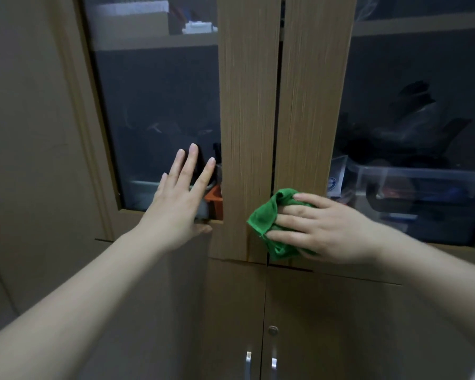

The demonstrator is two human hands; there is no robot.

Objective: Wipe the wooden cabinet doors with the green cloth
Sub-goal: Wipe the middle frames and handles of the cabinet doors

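1. Right hand [321, 229]: fingers curled, pinching green cloth [269, 215] against the right upper door [310, 105], lower centre of frame.
2. Left hand [176, 204]: fingers spread flat on the left upper door [247, 105].
3. Progress: judged midway; lower doors [231, 311] apparently remain.

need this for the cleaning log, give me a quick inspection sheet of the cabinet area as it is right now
surface: upper cabinet doors, wood frames with dark glass, shut.
job's things: green cloth, bunched, pressed on the right door's frame near its bottom edge.
clutter: clear plastic bin, cardboard box and dark items behind the glass.
grippers: right hand grips the cloth; left hand flat on the left door, fingers straight.
cables: nothing seen.
surroundings: lower doors with metal handles and a round lock.
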